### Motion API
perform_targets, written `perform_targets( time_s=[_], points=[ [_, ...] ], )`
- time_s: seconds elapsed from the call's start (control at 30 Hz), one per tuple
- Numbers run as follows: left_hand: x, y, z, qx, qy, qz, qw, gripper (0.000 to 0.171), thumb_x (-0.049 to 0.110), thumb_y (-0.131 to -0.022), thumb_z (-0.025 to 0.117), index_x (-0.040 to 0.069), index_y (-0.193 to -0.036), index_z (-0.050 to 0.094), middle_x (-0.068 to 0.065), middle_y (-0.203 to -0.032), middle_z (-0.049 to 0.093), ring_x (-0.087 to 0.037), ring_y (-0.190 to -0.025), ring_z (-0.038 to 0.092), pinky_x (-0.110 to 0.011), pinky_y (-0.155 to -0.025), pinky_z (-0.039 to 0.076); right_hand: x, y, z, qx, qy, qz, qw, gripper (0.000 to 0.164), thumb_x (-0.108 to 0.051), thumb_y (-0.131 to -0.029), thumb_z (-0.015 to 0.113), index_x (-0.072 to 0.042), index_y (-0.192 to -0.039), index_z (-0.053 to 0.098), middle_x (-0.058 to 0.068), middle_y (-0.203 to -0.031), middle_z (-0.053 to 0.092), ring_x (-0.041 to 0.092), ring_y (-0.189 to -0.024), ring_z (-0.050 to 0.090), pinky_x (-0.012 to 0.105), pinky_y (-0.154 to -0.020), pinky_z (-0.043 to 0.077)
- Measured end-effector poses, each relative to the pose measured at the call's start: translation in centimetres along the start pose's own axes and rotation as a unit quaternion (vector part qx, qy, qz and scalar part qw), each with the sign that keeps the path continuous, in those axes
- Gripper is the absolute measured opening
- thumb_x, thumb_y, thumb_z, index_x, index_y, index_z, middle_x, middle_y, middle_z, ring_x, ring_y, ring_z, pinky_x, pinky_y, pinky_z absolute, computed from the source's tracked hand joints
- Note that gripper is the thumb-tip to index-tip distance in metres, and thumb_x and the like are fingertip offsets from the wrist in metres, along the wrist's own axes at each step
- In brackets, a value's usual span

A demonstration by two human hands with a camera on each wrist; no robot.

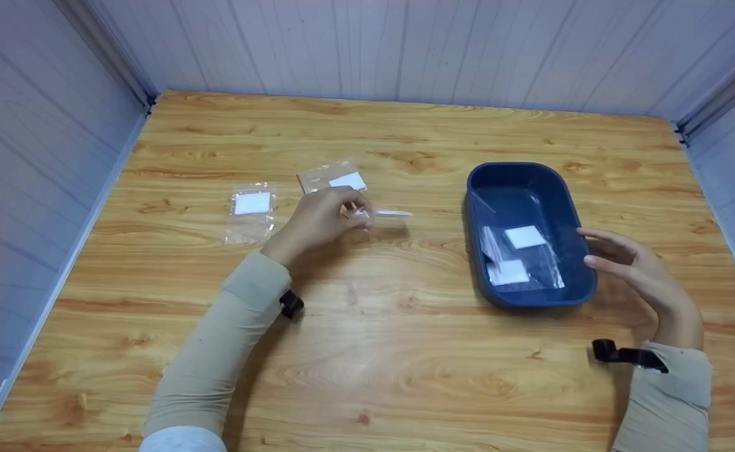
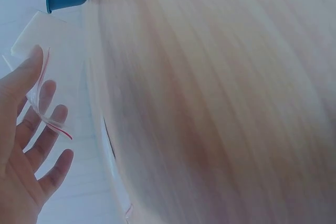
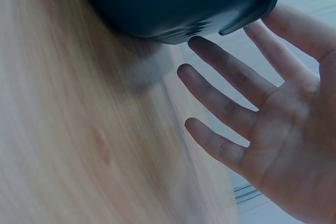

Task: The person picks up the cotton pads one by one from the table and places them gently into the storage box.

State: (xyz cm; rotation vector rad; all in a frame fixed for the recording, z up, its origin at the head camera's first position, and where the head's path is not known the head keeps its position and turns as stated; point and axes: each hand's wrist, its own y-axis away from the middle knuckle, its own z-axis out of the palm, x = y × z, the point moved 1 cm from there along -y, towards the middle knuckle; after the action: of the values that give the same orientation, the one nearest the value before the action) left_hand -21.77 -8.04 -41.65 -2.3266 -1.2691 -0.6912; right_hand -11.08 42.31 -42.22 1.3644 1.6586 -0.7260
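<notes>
My left hand (image 1: 323,216) pinches a clear zip-lock bag (image 1: 394,213) between thumb and fingers, just above the table. In the left wrist view, the bag's red seal line and a white piece inside (image 2: 38,32) show. To the right stands a blue plastic bin (image 1: 559,204) holding several similar bags (image 1: 524,237). My right hand (image 1: 647,270) touches the bin's right rim with thumb and index fingertips. Its other fingers (image 3: 220,103) extend below the rim in the right wrist view.
Two more zip-lock bags with white pieces lie on the wooden table (image 1: 367,351): one at the left (image 1: 252,213), another (image 1: 333,177) just behind my left hand. Pale panel walls (image 1: 367,50) enclose the back and both sides.
</notes>
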Motion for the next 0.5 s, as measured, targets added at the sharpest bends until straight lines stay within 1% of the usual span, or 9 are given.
perform_targets(
  time_s=[0.2, 0.37, 0.5],
  points=[
    [0.8, 0.1, 0.1, 0.014, 0.001, 0.016, 0.9998, 0.025, 0.036, -0.088, 0.075, 0.016, -0.102, 0.074, 0.005, -0.097, 0.070, -0.012, -0.091, 0.062, -0.033, -0.080, 0.050, 0.0, 0.0, 0.0, 0.000, 0.005, 0.001, 1.000, 0.048, -0.010, -0.101, 0.058, -0.006, -0.147, 0.046, -0.012, -0.134, 0.055, -0.002, -0.118, 0.053, 0.012, -0.091, 0.044],
    [1.5, 0.1, 0.1, 0.016, 0.007, 0.014, 0.9998, 0.027, 0.038, -0.088, 0.075, 0.017, -0.105, 0.074, 0.005, -0.099, 0.070, -0.012, -0.090, 0.062, -0.032, -0.079, 0.050, 0.0, 0.0, 0.0, 0.000, 0.012, 0.012, 1.000, 0.049, -0.013, -0.101, 0.058, -0.007, -0.148, 0.045, -0.013, -0.134, 0.054, -0.003, -0.117, 0.052, 0.012, -0.090, 0.044],
    [2.0, 0.0, 0.2, 0.018, 0.001, 0.017, 0.9997, 0.028, 0.040, -0.089, 0.073, 0.017, -0.105, 0.073, 0.006, -0.100, 0.070, -0.011, -0.091, 0.062, -0.031, -0.081, 0.049, 0.0, 0.0, 0.0, -0.001, 0.017, 0.014, 1.000, 0.049, -0.014, -0.101, 0.058, -0.008, -0.148, 0.045, -0.011, -0.135, 0.054, -0.002, -0.117, 0.052, 0.012, -0.090, 0.044]
  ],
)
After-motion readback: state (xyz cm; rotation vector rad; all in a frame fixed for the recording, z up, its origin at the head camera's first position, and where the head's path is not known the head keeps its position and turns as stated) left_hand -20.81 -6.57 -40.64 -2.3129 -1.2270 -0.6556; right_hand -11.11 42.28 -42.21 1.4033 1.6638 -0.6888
